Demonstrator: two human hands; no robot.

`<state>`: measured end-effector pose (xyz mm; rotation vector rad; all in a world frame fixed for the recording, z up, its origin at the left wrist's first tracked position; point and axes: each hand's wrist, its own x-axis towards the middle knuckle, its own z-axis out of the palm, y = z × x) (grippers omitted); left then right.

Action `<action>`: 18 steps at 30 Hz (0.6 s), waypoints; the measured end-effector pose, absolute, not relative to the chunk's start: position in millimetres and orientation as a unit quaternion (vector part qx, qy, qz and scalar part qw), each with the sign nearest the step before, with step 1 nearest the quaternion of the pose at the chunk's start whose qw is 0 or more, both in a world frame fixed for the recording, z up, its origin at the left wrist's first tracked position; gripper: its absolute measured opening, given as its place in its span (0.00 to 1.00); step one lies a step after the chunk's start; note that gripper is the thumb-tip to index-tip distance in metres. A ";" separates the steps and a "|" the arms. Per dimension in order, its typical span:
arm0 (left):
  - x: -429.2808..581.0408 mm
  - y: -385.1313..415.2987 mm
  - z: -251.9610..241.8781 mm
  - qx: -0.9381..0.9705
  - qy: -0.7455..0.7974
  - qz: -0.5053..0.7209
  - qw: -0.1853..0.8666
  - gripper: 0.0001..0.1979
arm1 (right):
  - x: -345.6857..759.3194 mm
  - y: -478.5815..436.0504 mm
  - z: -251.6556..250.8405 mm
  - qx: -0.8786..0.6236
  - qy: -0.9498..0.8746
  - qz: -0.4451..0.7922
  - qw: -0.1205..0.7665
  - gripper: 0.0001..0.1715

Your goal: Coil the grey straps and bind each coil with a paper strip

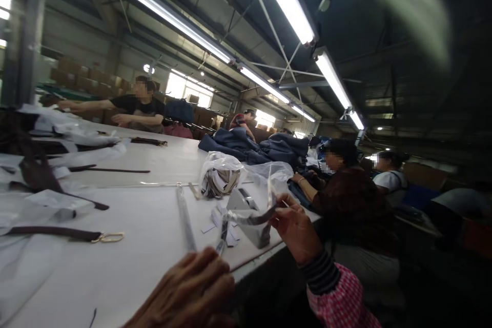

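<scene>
A dark strap (257,218), partly covered in clear plastic, runs in a bend between my two hands above the table's front edge. My right hand (298,228), in a striped cuff and red checked sleeve, pinches its far end. Low in the view, my left hand (188,292) is curled closed, back upward, at the strap's near end; its fingertips are mostly hidden. Just behind the strap stands a grey tape dispenser (243,201), partly covered by it. Small pale paper strips (230,236) lie beside the dispenser.
An open plastic bag of strips (219,182) stands behind the dispenser. A plastic-wrapped strap (185,218) lies left of it. A brown strap with gold buckle (77,233) and plastic wraps cover the left. Dark blue fabric (249,146) is piled behind. A co-worker (346,200) sits close right.
</scene>
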<state>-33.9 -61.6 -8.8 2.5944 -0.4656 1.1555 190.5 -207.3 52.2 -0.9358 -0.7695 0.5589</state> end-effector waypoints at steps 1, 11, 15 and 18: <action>-33.3 -61.1 4.7 0.889 -0.113 0.404 0.182 0.07 | 180.6 -207.5 48.8 -0.440 -0.382 0.264 0.769 0.15; -45.3 -25.8 3.3 0.709 0.107 0.316 0.621 0.22 | 111.1 -152.4 1.2 -0.520 -0.532 0.341 0.575 0.17; -91.1 5.9 18.5 0.599 0.216 0.428 0.641 0.22 | 144.7 -95.2 -17.2 -0.694 -0.559 0.182 0.417 0.08; -108.4 15.2 29.1 0.549 0.240 0.483 0.638 0.23 | 157.6 -43.3 -25.2 -0.756 -0.562 0.109 0.317 0.12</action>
